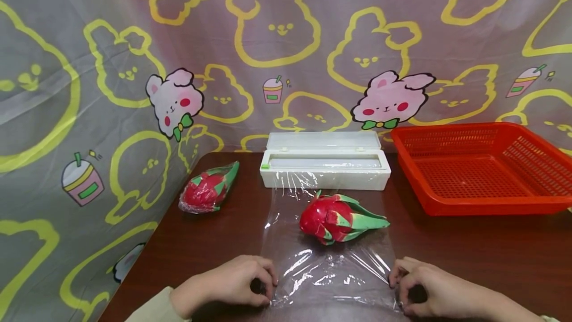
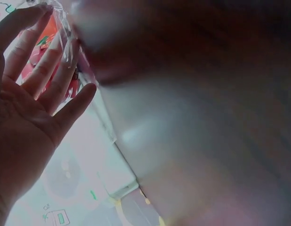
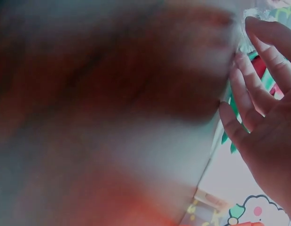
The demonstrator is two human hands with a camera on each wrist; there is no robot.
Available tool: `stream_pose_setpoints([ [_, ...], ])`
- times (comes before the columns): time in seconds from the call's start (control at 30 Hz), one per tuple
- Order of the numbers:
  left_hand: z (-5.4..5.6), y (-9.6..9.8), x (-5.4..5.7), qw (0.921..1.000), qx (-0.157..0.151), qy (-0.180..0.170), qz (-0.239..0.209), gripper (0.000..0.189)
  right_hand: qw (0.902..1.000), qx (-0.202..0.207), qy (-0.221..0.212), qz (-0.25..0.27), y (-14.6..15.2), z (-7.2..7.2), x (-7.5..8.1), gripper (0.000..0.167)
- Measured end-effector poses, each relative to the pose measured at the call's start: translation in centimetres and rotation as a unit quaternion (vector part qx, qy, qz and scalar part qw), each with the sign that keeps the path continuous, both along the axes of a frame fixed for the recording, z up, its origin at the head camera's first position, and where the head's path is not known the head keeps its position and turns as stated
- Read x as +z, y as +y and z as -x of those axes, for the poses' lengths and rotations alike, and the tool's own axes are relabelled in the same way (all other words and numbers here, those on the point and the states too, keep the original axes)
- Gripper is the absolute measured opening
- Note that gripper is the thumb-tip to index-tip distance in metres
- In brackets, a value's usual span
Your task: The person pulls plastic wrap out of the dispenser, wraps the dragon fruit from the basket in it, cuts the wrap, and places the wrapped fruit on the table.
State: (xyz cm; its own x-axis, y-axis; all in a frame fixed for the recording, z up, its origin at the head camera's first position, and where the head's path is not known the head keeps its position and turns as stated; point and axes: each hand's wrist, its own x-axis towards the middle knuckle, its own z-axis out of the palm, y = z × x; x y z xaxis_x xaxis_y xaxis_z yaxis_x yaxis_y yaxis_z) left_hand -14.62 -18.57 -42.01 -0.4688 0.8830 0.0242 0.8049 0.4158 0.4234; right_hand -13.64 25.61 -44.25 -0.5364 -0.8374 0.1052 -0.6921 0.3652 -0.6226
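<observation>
Transparent plastic film [image 1: 328, 289], left hand [image 1: 239, 278] pinching its eight-o'clock edge, right hand [image 1: 435, 284] pinching its four-o'clock edge, red-and-green pointed dragon fruit [image 1: 332, 217] on top

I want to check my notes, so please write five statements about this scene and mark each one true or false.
1. The left hand and the right hand pinch a clear film. True.
2. The red basket stands left of the white box. False: the red basket stands right of the white box.
3. A dragon fruit lies on the film. True.
4. The box's lid is closed. False: the lid stands open.
5. The leftmost dragon fruit is wrapped. True.
</observation>
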Motion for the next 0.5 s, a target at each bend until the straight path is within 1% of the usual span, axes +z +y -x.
stream_pose_setpoints([
  [0.03,0.0,0.0,0.0,1.0,-0.002,-0.005,-0.008,0.006,1.0,0.0,0.0,0.003,0.0,0.0,0.1,0.011],
  [0.07,0.0,0.0,0.1,0.9998,-0.005,-0.01,-0.016,0.006,0.9999,-0.001,-0.01,0.006,0.0,0.0,0.2,0.011],
  [0.13,0.0,-0.1,0.3,0.9994,-0.009,-0.016,-0.029,0.006,0.9991,-0.001,-0.039,0.018,0.1,0.1,0.5,0.011],
  [0.17,-0.1,-0.1,0.4,0.9991,-0.008,-0.025,-0.033,0.006,0.9982,-0.002,-0.055,0.025,0.1,0.1,0.7,0.011],
  [0.23,-0.1,-0.2,0.7,0.9987,-0.002,-0.036,-0.037,0.005,0.9956,-0.004,-0.083,0.044,0.1,0.2,0.9,0.012],
  [0.27,-0.2,-0.3,0.9,0.9983,0.004,-0.045,-0.038,0.004,0.9932,-0.006,-0.102,0.055,0.1,0.2,1.0,0.013],
  [0.3,-0.2,-0.4,1.1,0.9977,0.011,-0.055,-0.04,0.004,0.9915,-0.008,-0.111,0.067,0.1,0.2,1.1,0.014],
  [0.37,-0.3,-0.5,1.5,0.9954,0.031,-0.075,-0.05,0.002,0.9892,-0.01,-0.113,0.093,0.2,0.3,1.2,0.018],
  [0.43,-0.2,-0.7,1.9,0.9929,0.047,-0.085,-0.068,0.003,0.9878,-0.004,-0.095,0.124,0.2,0.3,1.3,0.022],
  [0.5,-0.2,-0.8,2.3,0.9903,0.057,-0.09,-0.089,0.006,0.9848,0.002,-0.085,0.151,0.2,0.4,1.3,0.025],
])
